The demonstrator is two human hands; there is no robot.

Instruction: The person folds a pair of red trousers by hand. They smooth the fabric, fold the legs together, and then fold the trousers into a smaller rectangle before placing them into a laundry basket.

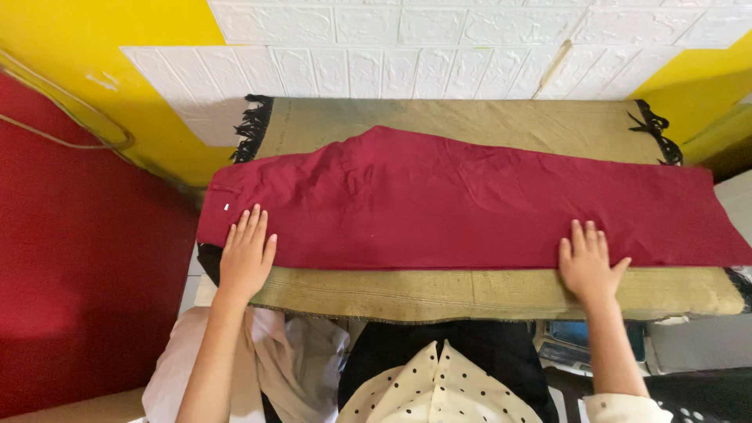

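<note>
A dark red pair of trousers (439, 204) lies flat, folded lengthwise, across an olive-tan mat (439, 294) with black fringed ends. My left hand (246, 257) rests palm down on the near left edge of the trousers, by the waistband, fingers spread. My right hand (589, 262) presses flat on the near edge towards the right, fingers apart and half on the cloth, half on the mat. Neither hand grips anything.
A white brick-pattern wall panel (407, 47) with yellow wall (94, 47) stands behind the mat. A red surface (86, 258) fills the left. Pale garments (290, 360) and a dark one (470, 352) lie below the mat's near edge.
</note>
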